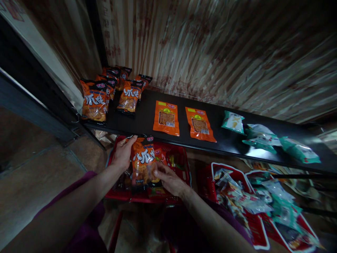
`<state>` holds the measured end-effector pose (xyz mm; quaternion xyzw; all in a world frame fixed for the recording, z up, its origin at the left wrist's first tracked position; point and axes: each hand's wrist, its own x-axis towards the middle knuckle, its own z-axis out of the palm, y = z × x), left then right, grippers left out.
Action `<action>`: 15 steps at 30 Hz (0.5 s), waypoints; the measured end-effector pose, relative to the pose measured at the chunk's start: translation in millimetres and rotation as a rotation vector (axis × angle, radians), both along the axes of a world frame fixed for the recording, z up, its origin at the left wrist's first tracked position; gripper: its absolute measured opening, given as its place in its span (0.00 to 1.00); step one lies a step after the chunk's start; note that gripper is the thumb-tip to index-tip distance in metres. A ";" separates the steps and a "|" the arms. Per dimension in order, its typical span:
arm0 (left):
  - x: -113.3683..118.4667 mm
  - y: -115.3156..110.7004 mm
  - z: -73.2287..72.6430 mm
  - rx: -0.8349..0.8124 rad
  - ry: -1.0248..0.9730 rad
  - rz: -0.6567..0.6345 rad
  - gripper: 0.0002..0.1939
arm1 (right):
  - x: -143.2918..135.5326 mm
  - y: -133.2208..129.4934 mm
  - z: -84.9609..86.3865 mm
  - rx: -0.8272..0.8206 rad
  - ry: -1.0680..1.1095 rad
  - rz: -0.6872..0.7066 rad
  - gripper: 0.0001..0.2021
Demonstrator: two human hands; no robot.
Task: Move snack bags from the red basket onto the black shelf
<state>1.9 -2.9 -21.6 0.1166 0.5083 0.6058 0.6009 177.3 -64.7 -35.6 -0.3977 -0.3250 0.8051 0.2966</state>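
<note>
Between my two hands, an orange and black snack bag (143, 158) is held upright with its printed front towards me. My left hand (124, 153) pinches its upper left edge, thumb on the front. Closed on its lower right side is my right hand (168, 177). Below the bag stands a red basket (188, 168) with more snack packets inside, partly hidden by the bag and hands. On the black shelf (143, 123) beyond, matching orange bags (94, 102) stand at the left end, with another bag (129, 96) beside them.
Two flat orange packets (166, 118) lie mid-shelf. Several green and white bags (233, 122) lie towards the right end. Two more red baskets (259, 225) full of packets sit on the floor at right. A dark metal post (39, 66) rises at the left.
</note>
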 end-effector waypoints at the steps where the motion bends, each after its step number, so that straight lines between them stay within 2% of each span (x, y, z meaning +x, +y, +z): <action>1: -0.5 0.6 0.7 0.010 -0.002 0.014 0.12 | 0.9 -1.5 -1.5 -0.016 0.008 0.018 0.23; 5: -0.7 1.7 0.9 0.025 -0.013 0.027 0.12 | 3.1 -4.2 -7.1 -0.045 0.022 0.018 0.30; 15: 0.2 4.7 0.5 -0.043 -0.018 0.073 0.10 | 1.1 -3.8 -9.7 0.077 -0.057 -0.012 0.27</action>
